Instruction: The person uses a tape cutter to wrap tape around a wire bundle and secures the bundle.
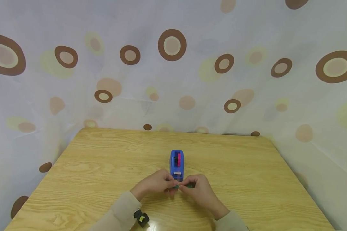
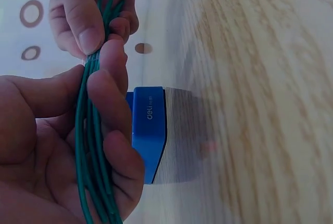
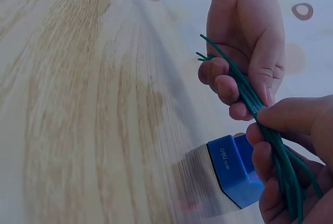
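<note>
My left hand [image 1: 156, 184] and right hand [image 1: 201, 192] meet in front of a blue tape dispenser [image 1: 172, 166], thumbs nearly touching. Between them is a bundle of thin green wires [image 2: 92, 130], which both hands pinch near its middle. In the left wrist view, a strip of clear tape [image 2: 92, 57] shows on the bundle where the thumbs come together. One end of the wires lies across the left palm; the other runs over the fingers of the right hand, its strands spreading apart. The dispenser holds a roll with a pink core [image 1: 179, 159].
The wood-grain table [image 1: 104, 160] stretches around the hands, with a patterned curtain [image 1: 202, 38] behind and at both sides. A black wrist device [image 1: 141, 218] with a yellow mark sits by the left sleeve [image 1: 122, 208].
</note>
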### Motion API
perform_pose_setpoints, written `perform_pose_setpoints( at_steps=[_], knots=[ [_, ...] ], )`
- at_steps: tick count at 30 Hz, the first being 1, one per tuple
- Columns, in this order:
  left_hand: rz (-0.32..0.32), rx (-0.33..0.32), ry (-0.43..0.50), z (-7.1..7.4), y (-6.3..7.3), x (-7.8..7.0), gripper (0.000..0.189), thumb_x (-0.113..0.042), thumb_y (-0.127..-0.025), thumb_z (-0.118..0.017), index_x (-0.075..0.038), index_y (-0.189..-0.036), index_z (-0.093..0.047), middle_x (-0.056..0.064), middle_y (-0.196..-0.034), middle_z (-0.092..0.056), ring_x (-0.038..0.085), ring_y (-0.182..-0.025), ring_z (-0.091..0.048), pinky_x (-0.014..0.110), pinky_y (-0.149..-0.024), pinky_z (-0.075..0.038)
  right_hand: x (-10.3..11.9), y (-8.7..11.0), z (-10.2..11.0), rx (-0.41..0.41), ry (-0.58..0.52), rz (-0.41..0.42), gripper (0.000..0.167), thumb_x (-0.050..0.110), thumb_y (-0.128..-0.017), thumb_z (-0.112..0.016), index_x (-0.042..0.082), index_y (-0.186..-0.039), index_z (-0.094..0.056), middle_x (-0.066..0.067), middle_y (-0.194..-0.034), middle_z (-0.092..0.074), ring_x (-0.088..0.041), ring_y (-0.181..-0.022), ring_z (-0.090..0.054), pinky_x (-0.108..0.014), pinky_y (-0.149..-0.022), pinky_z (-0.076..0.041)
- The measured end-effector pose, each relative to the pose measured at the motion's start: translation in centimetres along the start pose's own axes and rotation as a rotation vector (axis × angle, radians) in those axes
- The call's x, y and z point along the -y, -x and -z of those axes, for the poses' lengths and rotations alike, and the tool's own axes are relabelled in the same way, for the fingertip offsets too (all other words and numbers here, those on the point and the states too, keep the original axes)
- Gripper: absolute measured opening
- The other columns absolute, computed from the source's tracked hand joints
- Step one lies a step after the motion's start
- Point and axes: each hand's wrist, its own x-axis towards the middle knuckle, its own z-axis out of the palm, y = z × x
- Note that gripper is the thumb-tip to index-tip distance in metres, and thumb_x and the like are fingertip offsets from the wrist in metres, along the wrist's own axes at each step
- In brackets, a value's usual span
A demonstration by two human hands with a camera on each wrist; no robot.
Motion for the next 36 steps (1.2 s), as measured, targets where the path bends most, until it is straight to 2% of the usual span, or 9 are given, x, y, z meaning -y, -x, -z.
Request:
perform_pose_setpoints(
  at_steps=[5, 10, 17, 23, 30, 36],
  knots=[
    [0.001, -0.005, -0.031, 0.04, -0.05, -0.03, 0.03, -0.016, -0.101, -0.059, -0.004, -0.079, -0.077, 0.007, -0.066, -0.068, 0.009, -0.05, -0.039, 0.023, -0.049, -0.03, 0.16, 0.08, -0.08, -0.014, 0.033, -0.003, 0.005, 0.012, -0.087, -0.077, 0.007, -0.086, -0.077, 0.004, -0.087, -0.073, -0.012, -0.076, -0.06, -0.023, -0.065, -0.051],
    [-0.023, -0.033, -0.065, -0.09, -0.16, 0.15, 0.031, -0.015, -0.099, -0.061, -0.004, -0.075, -0.076, 0.001, -0.058, -0.057, 0.008, -0.046, -0.029, 0.023, -0.045, -0.023, 0.24, 0.05, -0.17, -0.025, 0.051, -0.01, 0.009, 0.015, -0.087, -0.077, 0.007, -0.085, -0.077, 0.005, -0.086, -0.072, -0.011, -0.073, -0.059, -0.023, -0.063, -0.051],
    [-0.007, -0.101, -0.081, -0.22, 0.0, 0.09, 0.023, -0.016, -0.096, -0.066, -0.007, -0.079, -0.078, 0.003, -0.062, -0.064, 0.009, -0.048, -0.033, 0.023, -0.046, -0.024, 0.15, -0.04, -0.2, -0.038, 0.06, -0.017, 0.007, 0.017, -0.087, -0.078, 0.01, -0.084, -0.077, 0.006, -0.085, -0.072, -0.013, -0.072, -0.058, -0.023, -0.062, -0.049],
    [0.016, -0.156, -0.109, -0.46, 0.13, 0.12, 0.019, -0.019, -0.094, -0.07, -0.012, -0.078, -0.079, 0.0, -0.064, -0.065, 0.009, -0.049, -0.034, 0.024, -0.046, -0.024, 0.28, -0.06, -0.19, -0.036, 0.028, -0.036, 0.004, 0.016, -0.086, -0.079, 0.012, -0.085, -0.078, 0.004, -0.085, -0.072, -0.014, -0.075, -0.058, -0.023, -0.064, -0.049],
    [0.011, -0.19, -0.177, -0.58, 0.16, -0.02, 0.017, -0.02, -0.092, -0.071, -0.014, -0.079, -0.08, -0.007, -0.066, -0.064, 0.009, -0.056, -0.042, 0.024, -0.049, -0.029, 0.19, -0.32, -0.08, -0.013, 0.022, -0.048, 0.005, 0.016, -0.086, -0.079, 0.011, -0.086, -0.077, 0.004, -0.088, -0.072, -0.016, -0.083, -0.061, -0.025, -0.072, -0.051],
    [0.015, -0.208, -0.202, -0.78, 0.27, -0.19, 0.014, -0.019, -0.091, -0.073, -0.015, -0.079, -0.08, -0.008, -0.067, -0.065, 0.01, -0.065, -0.049, 0.024, -0.054, -0.035, 0.43, -0.36, 0.07, 0.015, 0.044, -0.043, 0.006, 0.016, -0.086, -0.078, 0.01, -0.088, -0.077, 0.005, -0.09, -0.072, -0.015, -0.087, -0.062, -0.026, -0.077, -0.051]
  ],
)
